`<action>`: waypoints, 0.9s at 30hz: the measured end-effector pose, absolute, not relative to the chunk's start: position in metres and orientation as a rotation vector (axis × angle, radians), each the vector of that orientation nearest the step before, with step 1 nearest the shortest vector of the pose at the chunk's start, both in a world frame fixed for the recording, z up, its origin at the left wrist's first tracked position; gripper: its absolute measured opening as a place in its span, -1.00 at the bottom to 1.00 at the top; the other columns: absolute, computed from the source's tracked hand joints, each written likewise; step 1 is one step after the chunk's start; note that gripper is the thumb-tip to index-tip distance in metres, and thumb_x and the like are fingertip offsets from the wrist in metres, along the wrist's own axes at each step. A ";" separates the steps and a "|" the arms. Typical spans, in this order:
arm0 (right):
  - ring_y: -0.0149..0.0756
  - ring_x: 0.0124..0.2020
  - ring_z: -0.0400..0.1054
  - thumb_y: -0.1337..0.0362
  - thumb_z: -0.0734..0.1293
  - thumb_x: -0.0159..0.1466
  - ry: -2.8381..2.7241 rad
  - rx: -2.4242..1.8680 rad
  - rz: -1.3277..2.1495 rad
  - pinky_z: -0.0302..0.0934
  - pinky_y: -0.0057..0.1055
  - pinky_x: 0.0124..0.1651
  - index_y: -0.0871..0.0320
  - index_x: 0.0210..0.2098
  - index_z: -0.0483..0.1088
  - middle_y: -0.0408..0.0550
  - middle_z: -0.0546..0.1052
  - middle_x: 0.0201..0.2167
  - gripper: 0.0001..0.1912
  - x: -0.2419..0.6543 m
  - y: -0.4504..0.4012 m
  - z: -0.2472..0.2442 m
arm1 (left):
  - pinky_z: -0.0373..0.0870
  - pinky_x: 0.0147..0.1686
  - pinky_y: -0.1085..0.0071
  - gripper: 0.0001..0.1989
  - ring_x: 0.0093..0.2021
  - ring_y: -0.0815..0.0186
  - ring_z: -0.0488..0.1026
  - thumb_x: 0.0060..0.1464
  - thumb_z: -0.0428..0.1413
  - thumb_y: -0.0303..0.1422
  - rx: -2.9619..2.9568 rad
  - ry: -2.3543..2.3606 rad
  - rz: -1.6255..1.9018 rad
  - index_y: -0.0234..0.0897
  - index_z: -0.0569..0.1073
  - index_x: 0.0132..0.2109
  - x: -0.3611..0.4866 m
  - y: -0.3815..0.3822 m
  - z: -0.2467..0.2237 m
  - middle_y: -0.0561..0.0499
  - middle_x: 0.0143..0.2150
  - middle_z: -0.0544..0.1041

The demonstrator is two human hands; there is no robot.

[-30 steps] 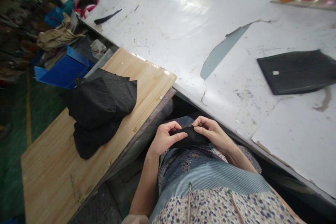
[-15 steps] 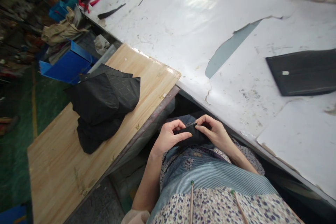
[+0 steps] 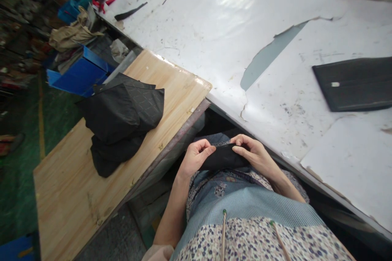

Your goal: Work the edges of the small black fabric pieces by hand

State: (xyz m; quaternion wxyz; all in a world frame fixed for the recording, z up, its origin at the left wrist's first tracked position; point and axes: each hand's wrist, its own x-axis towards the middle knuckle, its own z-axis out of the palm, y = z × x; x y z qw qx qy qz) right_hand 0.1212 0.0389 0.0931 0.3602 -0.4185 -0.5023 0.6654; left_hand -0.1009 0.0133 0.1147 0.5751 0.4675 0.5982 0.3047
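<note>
Over my lap, a piece of black fabric (image 3: 225,158) is stretched between my two hands. My left hand (image 3: 196,157) pinches its upper edge at the left, thumb against the curled fingers. At the right end of the same edge, my right hand (image 3: 249,151) grips it between thumb and forefinger. The fabric's lower part rests against a blue checked and flowered apron (image 3: 245,200). To the left, a crumpled pile of black fabric pieces (image 3: 119,118) lies on a wooden board (image 3: 70,195).
A large table with a torn white covering (image 3: 196,20) spreads ahead, its edge just beyond my hands. On it lie a flat black panel (image 3: 358,85) at right and a thin black strip (image 3: 131,11). A blue box (image 3: 81,73) stands beyond the board.
My hands have drawn slightly apart along the fabric's edge, the right one moving right. My left thumb has pulled back against its fingers, and more of the black fabric shows between the hands.
</note>
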 end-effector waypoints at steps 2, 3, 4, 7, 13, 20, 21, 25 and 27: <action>-0.23 -0.18 0.32 0.12 0.40 0.27 -1.251 -1.070 1.763 0.17 -0.36 -0.14 0.12 -0.41 0.27 -0.06 0.49 -0.19 -0.71 0.123 0.039 0.093 | -0.02 -0.52 0.49 -0.56 -0.52 0.47 0.08 0.13 0.20 -0.05 1.090 1.398 0.718 -0.31 0.31 -0.45 -0.100 0.013 0.114 0.15 -0.55 0.20; -0.24 -0.18 0.33 0.11 0.40 0.27 -1.219 -1.081 1.775 0.18 -0.37 -0.15 0.12 -0.41 0.27 -0.06 0.50 -0.18 -0.71 0.123 0.039 0.092 | -0.02 -0.52 0.49 -0.56 -0.52 0.47 0.08 0.13 0.20 -0.05 1.090 1.399 0.723 -0.31 0.32 -0.45 -0.099 0.014 0.115 0.15 -0.55 0.20; -0.24 -0.20 0.33 0.10 0.41 0.26 -1.196 -1.100 1.771 0.18 -0.37 -0.17 0.12 -0.41 0.27 -0.06 0.50 -0.19 -0.70 0.123 0.038 0.091 | -0.02 -0.52 0.49 -0.57 -0.52 0.47 0.08 0.14 0.20 -0.05 1.089 1.400 0.727 -0.31 0.32 -0.45 -0.099 0.014 0.115 0.15 -0.55 0.20; -0.25 -0.26 0.33 0.09 0.45 0.21 -1.198 -1.149 1.715 0.19 -0.37 -0.22 0.12 -0.43 0.30 -0.08 0.51 -0.27 -0.69 0.122 0.039 0.087 | -0.01 -0.51 0.50 -0.57 -0.51 0.47 0.09 0.14 0.20 -0.05 1.073 1.393 0.740 -0.32 0.34 -0.44 -0.100 0.015 0.117 0.14 -0.54 0.22; -0.28 -0.34 0.33 0.07 0.50 0.14 -1.140 -1.166 1.732 0.19 -0.39 -0.33 0.12 -0.47 0.34 -0.09 0.53 -0.32 -0.66 0.122 0.038 0.089 | 0.03 -0.52 0.53 -0.58 -0.53 0.49 0.14 0.01 0.30 -0.08 0.983 1.328 0.733 -0.34 0.39 -0.43 -0.101 0.016 0.118 0.14 -0.55 0.29; -0.34 -0.42 0.31 0.06 0.54 0.09 -0.955 -1.151 1.876 0.14 -0.43 -0.41 0.13 -0.47 0.35 -0.12 0.53 -0.36 -0.64 0.121 0.036 0.090 | 0.13 -0.54 0.56 -0.63 -0.55 0.49 0.23 -0.09 0.37 -0.15 0.933 1.356 0.721 -0.34 0.43 -0.41 -0.098 0.016 0.119 0.11 -0.55 0.38; -0.35 -0.44 0.30 0.05 0.55 0.08 -0.934 -1.155 1.888 0.13 -0.44 -0.43 0.14 -0.48 0.35 -0.13 0.52 -0.39 -0.62 0.121 0.035 0.090 | 0.13 -0.54 0.56 -0.63 -0.55 0.49 0.23 -0.09 0.37 -0.16 0.940 1.354 0.718 -0.34 0.43 -0.41 -0.098 0.016 0.119 0.11 -0.55 0.39; -0.39 -0.50 0.24 0.02 0.56 0.06 -0.875 -1.178 1.912 0.08 -0.46 -0.47 0.14 -0.49 0.34 -0.16 0.47 -0.47 -0.59 0.120 0.036 0.088 | 0.15 -0.53 0.56 -0.64 -0.54 0.48 0.24 -0.06 0.36 -0.14 0.964 1.345 0.710 -0.35 0.45 -0.40 -0.098 0.017 0.119 0.10 -0.53 0.40; -0.39 -0.51 0.23 0.02 0.56 0.05 -0.868 -1.179 1.914 0.07 -0.47 -0.48 0.14 -0.49 0.34 -0.16 0.46 -0.48 -0.59 0.120 0.036 0.086 | 0.15 -0.52 0.55 -0.64 -0.53 0.48 0.23 -0.04 0.35 -0.14 0.976 1.344 0.705 -0.35 0.45 -0.39 -0.099 0.017 0.120 0.09 -0.53 0.40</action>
